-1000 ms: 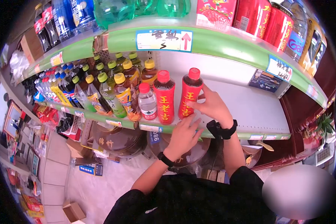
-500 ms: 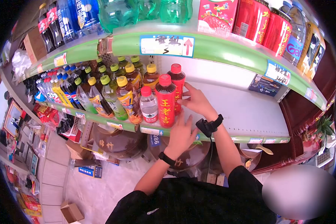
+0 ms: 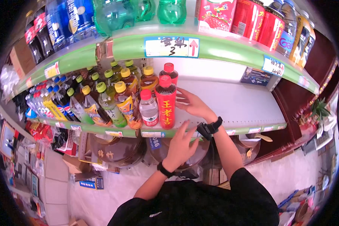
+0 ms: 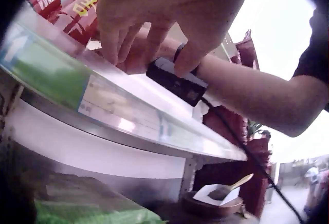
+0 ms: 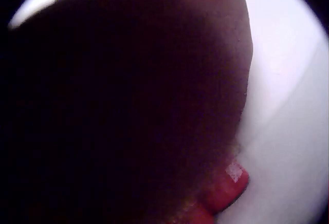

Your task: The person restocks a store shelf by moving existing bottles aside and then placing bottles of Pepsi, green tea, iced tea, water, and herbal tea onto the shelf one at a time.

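Observation:
In the head view, a red bottle with yellow lettering and a red cap stands upright near the shelf's front edge. Right behind it is a second red-capped bottle, mostly hidden by the front one. My right hand reaches in from the right, its extended fingers right at the side of the two bottles. My left hand hovers before the shelf edge with fingers spread and nothing in them. The left wrist view shows the left hand over the shelf lip. In the right wrist view, the hand hides most of a red bottle.
To the left stand a small clear water bottle and rows of tea and soda bottles. An upper shelf edge with price tags runs above my hands. Large brown jars sit beneath the shelf. A cable hangs from the right wrist camera.
The right hand has moved the second red bottle left, from beside the front bottle to behind it. The left hand has drawn slightly away from the front bottle, fingers spread.

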`<state>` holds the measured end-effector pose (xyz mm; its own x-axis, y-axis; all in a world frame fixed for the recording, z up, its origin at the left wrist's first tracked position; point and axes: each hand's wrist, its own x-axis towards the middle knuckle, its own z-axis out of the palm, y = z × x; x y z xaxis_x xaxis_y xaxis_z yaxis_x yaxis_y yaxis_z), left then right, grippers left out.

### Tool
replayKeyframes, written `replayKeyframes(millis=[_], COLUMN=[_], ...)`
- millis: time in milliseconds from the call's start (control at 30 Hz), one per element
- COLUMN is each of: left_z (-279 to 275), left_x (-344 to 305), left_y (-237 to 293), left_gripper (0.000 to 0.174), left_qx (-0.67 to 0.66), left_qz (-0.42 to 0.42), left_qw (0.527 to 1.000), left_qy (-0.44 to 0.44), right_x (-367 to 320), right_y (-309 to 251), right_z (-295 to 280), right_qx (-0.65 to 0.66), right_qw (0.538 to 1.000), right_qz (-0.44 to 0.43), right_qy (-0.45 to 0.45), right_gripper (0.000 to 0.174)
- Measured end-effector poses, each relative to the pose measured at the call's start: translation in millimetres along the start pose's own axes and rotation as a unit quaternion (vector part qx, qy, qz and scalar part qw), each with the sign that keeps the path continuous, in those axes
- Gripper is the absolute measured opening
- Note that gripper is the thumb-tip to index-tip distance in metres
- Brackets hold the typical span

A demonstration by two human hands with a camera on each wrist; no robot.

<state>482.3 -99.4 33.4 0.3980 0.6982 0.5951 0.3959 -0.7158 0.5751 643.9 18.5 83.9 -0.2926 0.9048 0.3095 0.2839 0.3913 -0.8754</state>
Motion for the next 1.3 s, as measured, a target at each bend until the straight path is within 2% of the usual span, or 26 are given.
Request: replayKeyframes(millis=[100, 167, 233, 267, 300, 333, 367, 400, 433, 500, 600, 633, 733, 833, 867, 900, 933, 967, 1000, 1033, 1067, 1100, 1200, 1233, 1300], left_z=[-22.9, -41.1, -55.6, -61.9, -67.3, -73.4, -80.2, -87.3, -93.4, -103.1, -118.3, -123.3, -126.4, -127.1, -126.3, -125.5, -125.9, -117.0, -118.9, -129.8, -135.5, -131.0, -133.1, -131.9, -127.2], left_x=[-44.6, -74.2, -104.2, -117.6, -129.0, -139.9, -147.9, -152.6, -156.2, -162.9, -172.6, -176.6, -198.1, -218.2, -224.5, -230.5, -238.5, -253.1, -253.0, -248.4, -244.9, -255.6, -260.0, -262.3, -266.7], left_y=[-7.2, -20.7, -42.0, -50.3, -57.8, -65.2, -70.5, -73.1, -74.1, -73.8, -72.8, -74.3, -86.9, -100.4, -103.1, -106.5, -109.7, -128.1, -120.0, -109.6, -103.7, -108.4, -100.2, -97.2, -92.0], left_gripper=[0.04, 0.035, 0.032, 0.03, 0.028, 0.026, 0.024, 0.024, 0.024, 0.024, 0.022, 0.023, 0.024, 0.026, 0.026, 0.027, 0.027, 0.026, 0.025, 0.025, 0.024, 0.023, 0.024, 0.024, 0.025], left_qx=[-0.038, -0.042, -0.047, -0.049, -0.054, -0.058, -0.063, -0.067, -0.072, -0.062, -0.1, -0.123, -0.113, -0.125, -0.134, -0.144, -0.154, -0.153, -0.144, -0.13, -0.11, -0.132, -0.159, -0.155, -0.133], left_qz=[-0.005, -0.017, -0.044, -0.06, -0.083, -0.106, -0.126, -0.129, -0.132, -0.126, -0.102, -0.109, -0.06, -0.011, 0.002, 0.012, 0.018, 0.098, 0.076, 0.055, 0.037, 0.061, 0.076, 0.083, 0.115], left_qw=[0.999, 0.997, 0.993, 0.99, 0.987, 0.983, 0.978, 0.978, 0.976, 0.977, 0.976, 0.969, 0.964, 0.948, 0.941, 0.935, 0.929, 0.915, 0.905, 0.893, 0.88, 0.885, 0.87, 0.865, 0.852], left_qy=[-0.036, -0.065, -0.095, -0.115, -0.124, -0.137, -0.152, -0.153, -0.156, -0.162, -0.164, -0.184, -0.235, -0.293, -0.31, -0.325, -0.337, -0.36, -0.394, -0.428, -0.46, -0.442, -0.46, -0.47, -0.493], right_x=[-49.0, -87.0, -120.4, -131.4, -139.0, -142.2, -142.2, -134.5, -123.1, -120.4, -128.8, -135.3, -142.6, -146.8, -154.2, -165.3, -180.2, -193.0, -204.3, -215.5, -230.4, -246.2, -287.2, -297.5, -307.2], right_y=[-45.8, -100.5, -173.0, -200.5, -234.9, -231.5, -237.6, -245.6, -249.4, -255.2, -267.3, -270.0, -276.4, -259.3, -254.6, -252.9, -255.1, -257.0, -256.6, -251.4, -248.8, -246.4, -236.0, -236.1, -238.8], right_z=[8.2, 24.6, 43.7, 56.6, 64.1, 82.3, 101.9, 114.2, 145.7, 180.5, 199.7, 205.7, 232.0, 253.3, 251.3, 255.9, 268.6, 279.1, 286.9, 292.9, 302.3, 311.6, 330.3, 334.6, 345.4], right_qx=[-0.013, 0.037, -0.019, 0.001, 0.032, 0.108, 0.215, 0.269, 0.306, 0.338, 0.352, 0.354, 0.33, 0.322, 0.353, 0.372, 0.39, 0.406, 0.399, 0.356, 0.319, 0.282, 0.211, 0.215, 0.219], right_qw=[0.991, 0.987, 0.997, 0.997, 0.994, 0.969, 0.931, 0.894, 0.855, 0.815, 0.827, 0.831, 0.845, 0.847, 0.848, 0.861, 0.875, 0.869, 0.861, 0.872, 0.881, 0.884, 0.904, 0.898, 0.876], right_qz=[0.026, -0.003, -0.049, -0.076, -0.06, -0.184, -0.248, -0.295, -0.383, -0.453, -0.423, -0.416, -0.414, -0.419, -0.392, -0.347, -0.271, -0.199, -0.142, -0.098, -0.029, 0.037, 0.132, 0.171, 0.201], right_qy=[0.132, 0.155, 0.057, -0.003, -0.09, -0.128, -0.159, -0.201, -0.17, -0.13, -0.12, -0.103, -0.072, -0.057, -0.052, -0.008, 0.096, 0.199, 0.281, 0.321, 0.348, 0.371, 0.347, 0.345, 0.38], right_gripper=[0.062, 0.051, 0.045, 0.04, 0.037, 0.035, 0.036, 0.034, 0.034, 0.035, 0.036, 0.037, 0.038, 0.036, 0.033, 0.029, 0.025, 0.022, 0.02, 0.018, 0.021, 0.026, 0.038, 0.044, 0.042])
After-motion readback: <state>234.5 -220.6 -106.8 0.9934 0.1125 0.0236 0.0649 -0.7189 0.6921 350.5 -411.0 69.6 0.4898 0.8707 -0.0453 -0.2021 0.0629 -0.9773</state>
